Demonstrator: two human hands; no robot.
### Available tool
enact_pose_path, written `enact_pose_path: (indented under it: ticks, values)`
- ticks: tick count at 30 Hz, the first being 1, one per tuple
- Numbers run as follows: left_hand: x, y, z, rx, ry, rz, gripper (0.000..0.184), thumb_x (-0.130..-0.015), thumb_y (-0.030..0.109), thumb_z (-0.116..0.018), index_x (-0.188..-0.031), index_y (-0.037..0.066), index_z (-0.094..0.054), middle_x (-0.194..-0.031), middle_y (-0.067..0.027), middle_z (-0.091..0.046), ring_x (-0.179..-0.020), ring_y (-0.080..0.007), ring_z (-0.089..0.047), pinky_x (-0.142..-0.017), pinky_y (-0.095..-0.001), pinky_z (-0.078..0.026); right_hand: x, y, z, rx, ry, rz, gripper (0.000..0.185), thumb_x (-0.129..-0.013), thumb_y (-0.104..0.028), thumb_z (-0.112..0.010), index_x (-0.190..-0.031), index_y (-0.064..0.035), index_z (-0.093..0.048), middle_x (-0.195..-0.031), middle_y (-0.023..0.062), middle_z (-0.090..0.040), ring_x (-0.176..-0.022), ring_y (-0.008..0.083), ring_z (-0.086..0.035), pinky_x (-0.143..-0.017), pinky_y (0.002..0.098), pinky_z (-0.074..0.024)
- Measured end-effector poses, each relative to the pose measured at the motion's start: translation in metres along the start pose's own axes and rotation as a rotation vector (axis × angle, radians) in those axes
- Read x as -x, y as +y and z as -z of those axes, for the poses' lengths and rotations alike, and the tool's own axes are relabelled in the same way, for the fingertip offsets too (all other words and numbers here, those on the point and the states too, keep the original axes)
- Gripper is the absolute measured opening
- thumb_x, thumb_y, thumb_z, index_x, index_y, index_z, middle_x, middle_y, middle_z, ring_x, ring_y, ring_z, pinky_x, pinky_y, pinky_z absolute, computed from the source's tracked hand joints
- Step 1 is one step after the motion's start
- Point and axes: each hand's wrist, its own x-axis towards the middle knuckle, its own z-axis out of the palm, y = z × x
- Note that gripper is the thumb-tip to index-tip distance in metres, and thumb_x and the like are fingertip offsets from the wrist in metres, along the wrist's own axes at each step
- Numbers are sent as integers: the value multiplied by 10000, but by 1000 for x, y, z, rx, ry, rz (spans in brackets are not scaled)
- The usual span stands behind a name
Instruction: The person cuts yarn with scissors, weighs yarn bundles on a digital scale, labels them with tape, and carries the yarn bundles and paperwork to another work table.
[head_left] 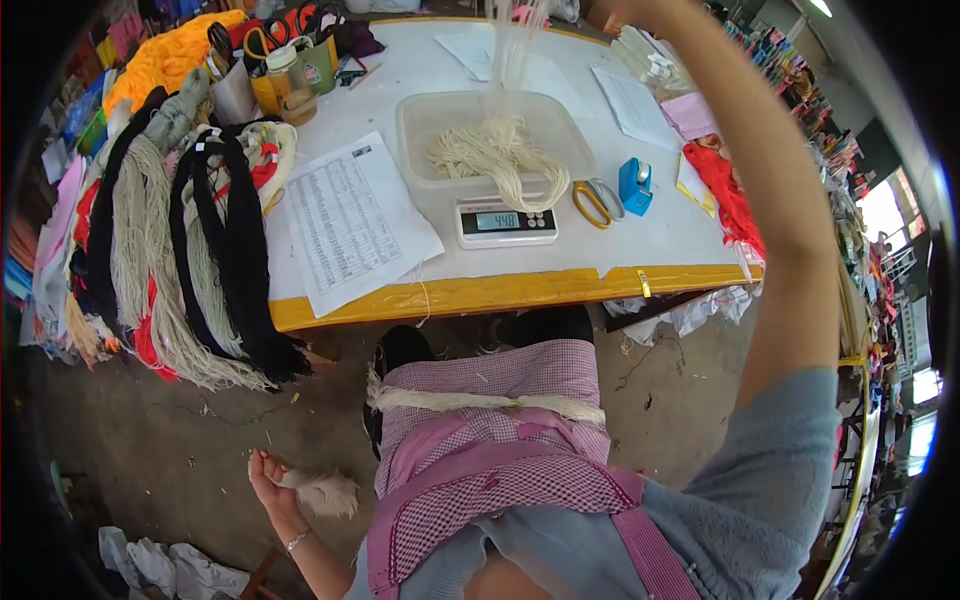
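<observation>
windows [884,212] at right blown out; tabletop [675,245] bright; floor [690,410] dimmer; raised yarn [512,60] motion-blurred; fisheye curvature, black corners

The single view comes from the wearer's head, facing forward and steeply down. The wearer's own apron [490,490] fills the lower middle, very near, with the floor [200,430] to either side; the table [685,245] lies farther off, across the upper half. The lens is wide: straight edges bend and the corners round into black.
</observation>
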Motion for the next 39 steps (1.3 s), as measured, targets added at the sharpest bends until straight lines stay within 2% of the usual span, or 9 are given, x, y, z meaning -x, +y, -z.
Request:
enact_pose_path:
  ticks: [3, 6, 10, 14, 22, 25, 29, 34, 39]
  values:
    - [9, 6, -27, -49, -6, -10, 258, -994, 267, -465, -802, 115, -547, -499, 82, -279, -391, -53, -229, -452, -225, -396, 81, 63, -76, 435, -126, 38, 180, -907, -302, -566, -934, -134, -625, -868, 71, -663, -839, 282, -627, -709, 421, -477]
    - [10, 9, -38, -39, -27, -22, 270, -1002, 261, -450, -798, 111, -545, -495, 80, -280, -381, -52, -210, -434, -226, -377, 168, 30, -119, 646, -106, -33, 207, -861, -266, -629, -938, -78, -589, -915, 84, -620, -951, 296, -556, -837, 431, -411]
    - [19, 15, -69, 6, -18, 15, 260, -1003, 256, -454, -808, 101, -531, -511, 75, -302, -392, -51, -223, -452, -226, -350, 228, -8, -151, 562, 205, 70, 456, -689, -191, -760, -1089, -72, -577, -1045, 72, -587, -1044, 305, -498, -883, 437, -374]
    - [38, 10, -139, -185, -165, -38, 246, -1004, 245, -450, -819, 101, -525, -517, 70, -295, -399, -52, -224, -490, -225, -365, 256, -21, -223, 231, 86, 84, 295, -774, -190, -729, -983, -22, -606, -908, 131, -618, -846, 323, -588, -717, 387, -494]
    - [73, -15, -255, -366, -406, -25, 228, -994, 232, -461, -818, 98, -517, -502, 62, -279, -410, -57, -234, -529, -231, -351, 234, -7, -323, 73, 295, 22, 210, -776, -185, -702, -824, -39, -559, -821, 101, -598, -774, 299, -585, -680, 387, -479]
    - [76, -20, -271, -380, -439, -30, 234, -989, 225, -468, -805, 90, -521, -499, 55, -286, -409, -63, -243, -532, -235, -356, 279, -9, -312, -33, 109, 290, 183, -755, -157, -702, -789, -66, -548, -741, 73, -534, -698, 268, -536, -635, 381, -464]
    - [83, -40, -303, -463, -417, -77, 253, -977, 217, -489, -766, 83, -524, -495, 41, -329, -407, -70, -290, -538, -240, -382, 338, 28, -306, 154, -30, 106, 115, -746, -118, -657, -767, -73, -554, -755, 69, -539, -757, 259, -558, -665, 375, -479]
    - [63, -71, -324, -523, -412, -114, 226, -954, 184, -539, -1034, -4, -634, -709, -27, -581, -477, -76, -453, -550, -252, -460, 346, 27, -290, 105, -37, -60, 70, -778, -112, -645, -807, -56, -615, -795, 76, -595, -808, 267, -582, -726, 370, -489]
    - [28, -94, -342, -786, -289, -60, 571, -890, 290, -651, -1361, 31, -459, -1192, -59, -596, -550, -131, -542, -490, -287, -481, 324, -6, -286, 28, -22, 11, 84, -807, -132, -647, -806, -51, -625, -813, 71, -616, -813, 257, -588, -742, 354, -491]
